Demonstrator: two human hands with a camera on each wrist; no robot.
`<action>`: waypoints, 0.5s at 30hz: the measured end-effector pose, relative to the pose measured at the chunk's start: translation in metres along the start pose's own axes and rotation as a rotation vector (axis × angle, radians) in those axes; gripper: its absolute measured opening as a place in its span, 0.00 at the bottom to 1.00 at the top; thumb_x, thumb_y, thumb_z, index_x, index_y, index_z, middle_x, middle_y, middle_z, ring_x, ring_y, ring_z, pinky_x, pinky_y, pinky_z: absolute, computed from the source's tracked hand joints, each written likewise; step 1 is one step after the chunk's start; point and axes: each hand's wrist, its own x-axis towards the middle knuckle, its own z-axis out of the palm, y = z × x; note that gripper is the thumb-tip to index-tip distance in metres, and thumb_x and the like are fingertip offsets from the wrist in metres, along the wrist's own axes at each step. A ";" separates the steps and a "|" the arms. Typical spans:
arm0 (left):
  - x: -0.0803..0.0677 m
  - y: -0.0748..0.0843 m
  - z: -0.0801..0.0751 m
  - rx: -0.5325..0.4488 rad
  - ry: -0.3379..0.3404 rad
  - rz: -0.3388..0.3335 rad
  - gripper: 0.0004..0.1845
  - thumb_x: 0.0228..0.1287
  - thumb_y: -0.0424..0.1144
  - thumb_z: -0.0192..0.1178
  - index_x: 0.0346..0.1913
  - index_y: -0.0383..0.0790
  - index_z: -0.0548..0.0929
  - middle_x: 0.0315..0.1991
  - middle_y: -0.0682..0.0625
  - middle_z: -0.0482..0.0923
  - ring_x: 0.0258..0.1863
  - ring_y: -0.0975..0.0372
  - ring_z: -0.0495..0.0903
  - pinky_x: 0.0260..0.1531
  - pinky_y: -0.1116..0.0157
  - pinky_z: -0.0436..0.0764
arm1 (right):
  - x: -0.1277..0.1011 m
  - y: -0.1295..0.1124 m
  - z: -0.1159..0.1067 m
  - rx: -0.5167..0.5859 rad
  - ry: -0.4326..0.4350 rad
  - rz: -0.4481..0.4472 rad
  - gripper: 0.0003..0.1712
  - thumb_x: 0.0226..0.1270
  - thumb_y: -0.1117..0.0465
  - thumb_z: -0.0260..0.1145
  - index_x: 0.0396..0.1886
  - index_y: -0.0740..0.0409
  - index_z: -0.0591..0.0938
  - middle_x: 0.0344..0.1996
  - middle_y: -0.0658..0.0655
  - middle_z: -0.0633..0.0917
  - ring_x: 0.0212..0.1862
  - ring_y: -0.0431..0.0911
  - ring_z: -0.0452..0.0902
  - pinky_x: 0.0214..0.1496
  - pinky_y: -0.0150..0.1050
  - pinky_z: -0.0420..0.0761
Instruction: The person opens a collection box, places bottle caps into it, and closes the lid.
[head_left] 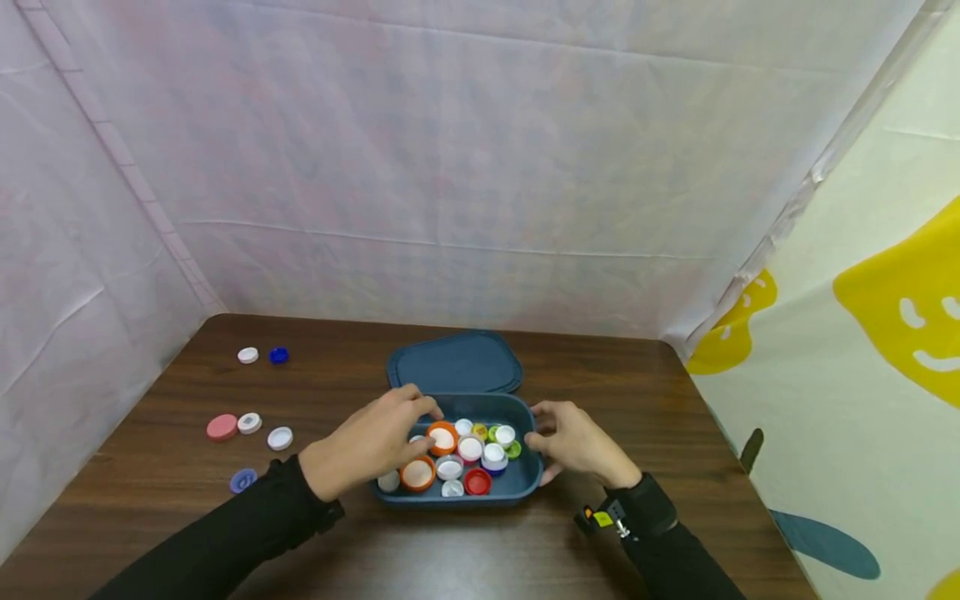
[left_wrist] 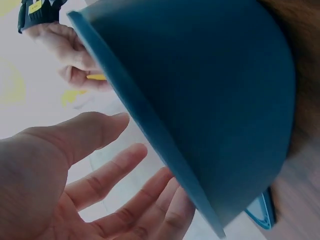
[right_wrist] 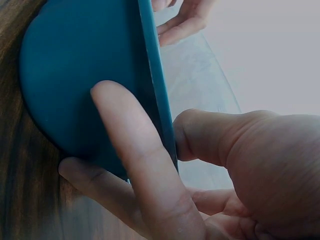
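Right hand [right_wrist: 210, 165] pinching blue box [head_left: 525, 479] rim in wrist view, left hand [head_left: 375, 442] spread over bottle caps [head_left: 461, 454] overhead

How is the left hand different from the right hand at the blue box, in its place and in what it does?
The left hand reaches over the rim of the blue box with relaxed fingers above the bottle caps, while the right hand stays outside at the box's right end. The right hand pinches the wall between thumb and fingers; the left hand grips nothing that shows. Both wear black sleeves.
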 end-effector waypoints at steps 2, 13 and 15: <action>0.000 -0.003 -0.002 0.010 0.016 -0.006 0.18 0.77 0.41 0.80 0.64 0.44 0.93 0.63 0.42 0.87 0.53 0.56 0.86 0.55 0.52 0.95 | 0.000 0.000 0.000 0.000 0.000 0.000 0.32 0.84 0.66 0.71 0.81 0.72 0.76 0.65 0.74 0.91 0.43 0.53 0.97 0.37 0.50 0.97; 0.010 -0.043 -0.018 0.020 0.139 0.001 0.16 0.81 0.39 0.75 0.65 0.40 0.93 0.59 0.39 0.88 0.45 0.57 0.84 0.44 0.57 0.89 | -0.001 -0.001 0.000 -0.002 -0.002 0.002 0.32 0.85 0.66 0.72 0.81 0.72 0.76 0.64 0.73 0.91 0.43 0.53 0.97 0.37 0.50 0.97; 0.012 -0.054 -0.021 0.014 0.164 -0.008 0.15 0.81 0.38 0.74 0.65 0.40 0.93 0.57 0.39 0.88 0.42 0.58 0.83 0.41 0.59 0.86 | -0.001 -0.002 0.000 -0.003 -0.002 0.002 0.32 0.84 0.66 0.72 0.81 0.72 0.76 0.64 0.73 0.91 0.43 0.53 0.97 0.37 0.50 0.97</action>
